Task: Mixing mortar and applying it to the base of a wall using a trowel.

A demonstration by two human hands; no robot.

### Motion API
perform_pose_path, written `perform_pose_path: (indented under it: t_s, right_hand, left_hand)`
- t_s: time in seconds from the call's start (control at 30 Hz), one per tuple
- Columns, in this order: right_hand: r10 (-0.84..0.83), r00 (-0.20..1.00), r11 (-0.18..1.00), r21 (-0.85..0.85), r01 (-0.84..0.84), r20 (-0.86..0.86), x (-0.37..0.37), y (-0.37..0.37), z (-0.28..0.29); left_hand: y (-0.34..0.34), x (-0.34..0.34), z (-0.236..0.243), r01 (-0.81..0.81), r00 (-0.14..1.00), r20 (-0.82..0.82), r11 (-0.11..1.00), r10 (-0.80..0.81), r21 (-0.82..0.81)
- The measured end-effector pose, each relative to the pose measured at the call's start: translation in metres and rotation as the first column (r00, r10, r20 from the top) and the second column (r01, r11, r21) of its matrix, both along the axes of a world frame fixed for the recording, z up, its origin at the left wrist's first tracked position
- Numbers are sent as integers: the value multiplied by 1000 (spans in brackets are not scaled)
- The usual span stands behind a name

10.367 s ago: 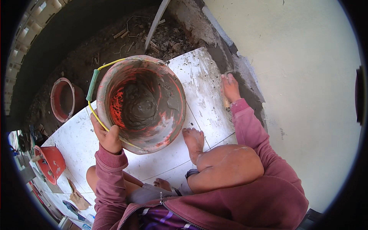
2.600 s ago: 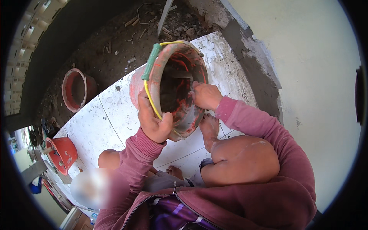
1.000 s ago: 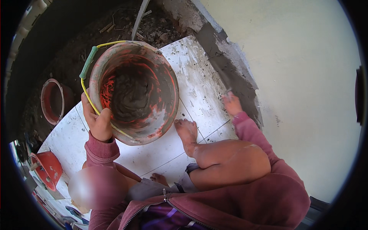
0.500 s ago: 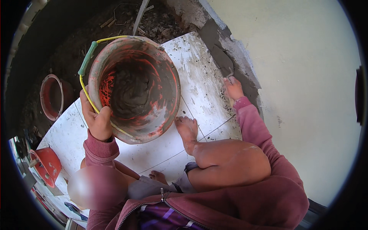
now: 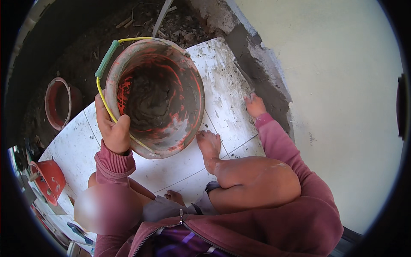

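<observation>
My left hand (image 5: 114, 130) is closed on the near left rim of a large bucket (image 5: 182, 128), fingers outside and thumb on top. The bucket is tilted, so its mouth faces up toward me. Wet grey mortar (image 5: 152, 96) lies inside, and orange-red streaks of the wall show through it. Its yellow wire handle with a green grip (image 5: 107, 58) rests along the left rim. At the right, my right hand (image 5: 255, 106) is wrapped around a trowel (image 5: 251, 91) beside the mortar strip (image 5: 267, 85) at the wall's foot. The trowel's blade shows only as a thin edge.
White floor tiles (image 5: 180, 174) carry grey splatter. A pale wall (image 5: 338, 98) rises at the right. Dirt and rubble (image 5: 184, 30) lie beyond the tiles. Two smaller red buckets, one (image 5: 51, 105) farther off and one (image 5: 52, 177) nearer, stand at the left. My bare foot (image 5: 209, 143) is beside the large bucket.
My right hand has moved slightly toward me and left, and the trowel has turned from blade-flat on the mortar strip to edge-on. The bucket and left hand have shifted slightly right.
</observation>
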State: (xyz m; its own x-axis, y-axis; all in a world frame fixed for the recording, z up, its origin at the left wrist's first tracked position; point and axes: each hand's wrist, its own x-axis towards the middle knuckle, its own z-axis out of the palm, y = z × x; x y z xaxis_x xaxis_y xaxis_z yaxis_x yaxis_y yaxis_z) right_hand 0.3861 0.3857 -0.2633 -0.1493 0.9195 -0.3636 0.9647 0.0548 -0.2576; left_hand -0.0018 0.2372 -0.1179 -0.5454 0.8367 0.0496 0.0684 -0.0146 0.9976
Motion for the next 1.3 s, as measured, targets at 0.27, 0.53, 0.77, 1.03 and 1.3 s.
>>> perform_pose_path:
  t_s: [0.27, 0.53, 0.77, 1.03, 1.3]
  right_hand:
    - [-167, 985, 985, 45, 168, -35, -30, 49, -10]
    - [-471, 778, 881, -266, 392, -416, -40, 38, 81]
    - [-107, 988, 990, 79, 117, -115, -33, 9, 48]
    - [-190, 982, 982, 20, 190, 0, -46, 66, -13]
    - [-137, 844, 973, 91, 214, -518, -18, 41, 44]
  left_hand:
    - [-1, 3, 4, 38, 998, 46, 999, -37, -13]
    - [-6, 0, -4, 66, 998, -25, 998, -66, 6]
    - [-3, 4, -1, 75, 997, -37, 997, -74, 18]
    - [-2, 15, -1, 71, 995, -74, 997, -71, -2]
    - [-4, 8, -2, 99, 994, -46, 995, -98, 4]
